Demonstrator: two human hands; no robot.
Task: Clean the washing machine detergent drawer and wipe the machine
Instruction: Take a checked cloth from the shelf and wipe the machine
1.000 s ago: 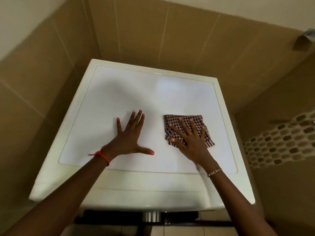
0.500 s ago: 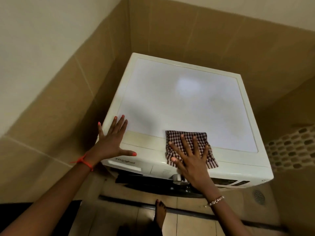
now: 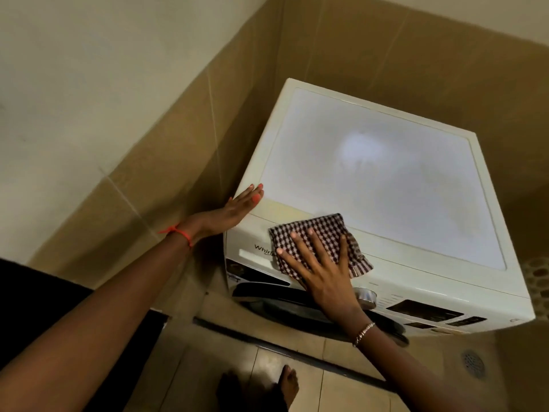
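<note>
A white front-loading washing machine is seen from above, set into a corner of tan tiled walls. A brown-and-white checked cloth is draped over the machine's front top edge, toward its left side. It is pressed flat there by the right hand, whose fingers are spread wide across the fabric; the open palm is judged to keep the whole cloth bearing on the edge for wiping. The left hand is laid against the machine's front left corner, its fingers straight and held together, with nothing gripped; it is judged to serve as a brace. The detergent drawer, taken to be the panel with brand lettering just below the cloth, is seen closed. Further right on the machine's front, a silver dial and a dark display are shown, with the dark door beneath. The machine's top is pale, smooth and faintly smeared, with soft glare near its middle. Below the machine's front, a tiled floor, a bare foot and a round drain are visible.
</note>
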